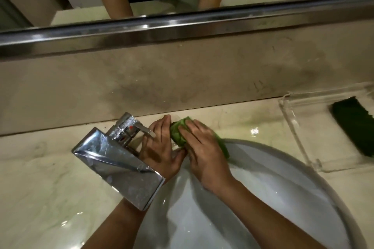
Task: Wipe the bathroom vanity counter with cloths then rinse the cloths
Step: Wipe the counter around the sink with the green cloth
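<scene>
A light green cloth [178, 132] lies bunched on the pale marble counter [44, 172], just behind the rim of the white sink [283, 178]. My right hand [204, 151] presses down on top of it, fingers spread over the fabric. Beside it, my left hand [162, 147] rests flat on the counter between the faucet base and the cloth, its fingertips touching the cloth's left edge. A dark green cloth [353, 127] lies in a clear tray at the right.
A chrome faucet [121, 159] with a broad flat spout juts over the sink at the left and covers my left wrist. The clear acrylic tray [299, 137] sits on the counter at right. A beige backsplash and a mirror with a metal ledge run behind.
</scene>
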Demonstrator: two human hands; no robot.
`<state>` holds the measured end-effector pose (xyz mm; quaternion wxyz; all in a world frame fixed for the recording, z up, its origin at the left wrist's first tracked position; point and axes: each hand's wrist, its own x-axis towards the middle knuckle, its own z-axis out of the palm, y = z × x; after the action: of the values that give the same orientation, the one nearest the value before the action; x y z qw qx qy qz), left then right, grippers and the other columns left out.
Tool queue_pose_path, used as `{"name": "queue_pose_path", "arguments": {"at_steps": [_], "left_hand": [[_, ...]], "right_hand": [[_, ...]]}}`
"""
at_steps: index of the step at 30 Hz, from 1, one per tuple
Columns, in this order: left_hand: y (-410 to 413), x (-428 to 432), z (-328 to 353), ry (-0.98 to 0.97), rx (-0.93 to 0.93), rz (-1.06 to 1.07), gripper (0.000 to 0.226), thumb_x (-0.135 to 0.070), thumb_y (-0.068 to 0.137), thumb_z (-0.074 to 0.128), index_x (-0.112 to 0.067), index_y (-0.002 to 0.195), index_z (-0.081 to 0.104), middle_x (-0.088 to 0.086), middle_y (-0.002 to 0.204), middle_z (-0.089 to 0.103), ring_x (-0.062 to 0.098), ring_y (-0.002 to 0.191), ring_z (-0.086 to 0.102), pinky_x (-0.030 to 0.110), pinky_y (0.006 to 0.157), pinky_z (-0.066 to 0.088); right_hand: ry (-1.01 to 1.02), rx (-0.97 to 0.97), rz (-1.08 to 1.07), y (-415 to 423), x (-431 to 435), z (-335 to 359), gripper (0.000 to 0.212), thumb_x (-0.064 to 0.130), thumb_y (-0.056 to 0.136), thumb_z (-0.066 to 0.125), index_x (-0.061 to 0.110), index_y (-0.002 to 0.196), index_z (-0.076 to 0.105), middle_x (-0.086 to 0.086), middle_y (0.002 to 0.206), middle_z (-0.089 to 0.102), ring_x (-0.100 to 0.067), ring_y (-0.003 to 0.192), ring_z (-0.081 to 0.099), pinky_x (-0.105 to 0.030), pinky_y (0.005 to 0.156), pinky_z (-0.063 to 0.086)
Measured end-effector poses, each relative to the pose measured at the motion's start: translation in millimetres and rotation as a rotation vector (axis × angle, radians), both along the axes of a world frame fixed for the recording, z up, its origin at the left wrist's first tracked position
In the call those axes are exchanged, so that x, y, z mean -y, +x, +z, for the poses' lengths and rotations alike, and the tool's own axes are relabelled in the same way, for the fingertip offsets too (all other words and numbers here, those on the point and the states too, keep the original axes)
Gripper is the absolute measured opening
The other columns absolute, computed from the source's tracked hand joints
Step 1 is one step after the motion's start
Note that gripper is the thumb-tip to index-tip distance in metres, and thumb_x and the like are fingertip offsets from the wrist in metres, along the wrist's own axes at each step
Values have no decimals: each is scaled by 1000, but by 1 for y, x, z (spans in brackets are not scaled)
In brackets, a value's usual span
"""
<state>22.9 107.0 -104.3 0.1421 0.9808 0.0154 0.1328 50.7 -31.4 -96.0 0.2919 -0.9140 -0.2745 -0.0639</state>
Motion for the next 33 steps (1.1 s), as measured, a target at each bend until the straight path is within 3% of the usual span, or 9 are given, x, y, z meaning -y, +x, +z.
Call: {"name": "queue_pose_path", "arguments": {"at_steps": [2,5,10,12,18,23,28,31,33], "left_hand": [[0,-1,-1,13,16,-2,79,-53,84,45,8,134,42,19,131,52,37,119,50,45,97,43],[1,-1,1,43,2,-4,81,-59,84,44,6,133,46,20,130,52,38,117,51,47,95,44],[2,0,2,100,16,-22,78,-62,89,34,3,127,52,21,128,54,38,117,50,50,94,45],[0,1,2,146,-5,-31,77,-62,91,27,1,127,52,20,130,54,34,118,45,47,93,46],[-29,1,9,142,-80,-138,63,-45,85,47,-6,134,43,17,142,42,34,127,42,47,102,35],[-133,-7,40,118,-106,-253,41,-39,86,51,-17,119,62,2,134,55,21,122,49,38,98,40],[-187,-75,53,103,-83,36,38,-35,90,44,-11,104,69,4,112,67,28,98,62,38,80,47],[-173,-94,49,26,-71,237,41,-36,87,42,-11,108,67,5,117,64,25,104,57,36,83,43],[-154,-101,39,-39,-68,311,45,-38,88,39,-12,118,62,6,127,58,26,113,52,38,90,41]], "right_hand": [[-49,26,76,5,13,1,53,0,81,61,14,131,51,-6,139,49,-26,129,43,-41,107,35],[-102,48,-30,11,43,4,63,-7,74,62,19,130,52,-3,137,51,-26,125,48,-43,106,33],[-136,79,-201,19,108,-2,42,12,91,53,12,133,49,-10,138,48,-30,127,46,-44,108,32],[-82,54,-213,16,112,-1,45,5,86,60,8,130,52,-13,136,50,-30,126,46,-44,107,33],[100,-52,-212,14,107,8,38,0,88,57,7,126,56,-12,134,52,-27,127,46,-37,108,33],[222,-126,-146,1,84,21,39,2,91,52,10,129,53,-7,135,52,-20,126,47,-23,106,30],[156,-154,-85,-2,39,18,39,12,94,51,14,133,50,-5,141,46,-21,133,38,-27,111,22],[90,-121,-105,6,-3,11,39,15,93,54,13,132,51,-7,142,43,-24,134,36,-26,111,13],[110,-100,-37,5,-27,11,39,10,87,60,11,126,57,-12,136,50,-30,128,44,-34,111,23]]}}
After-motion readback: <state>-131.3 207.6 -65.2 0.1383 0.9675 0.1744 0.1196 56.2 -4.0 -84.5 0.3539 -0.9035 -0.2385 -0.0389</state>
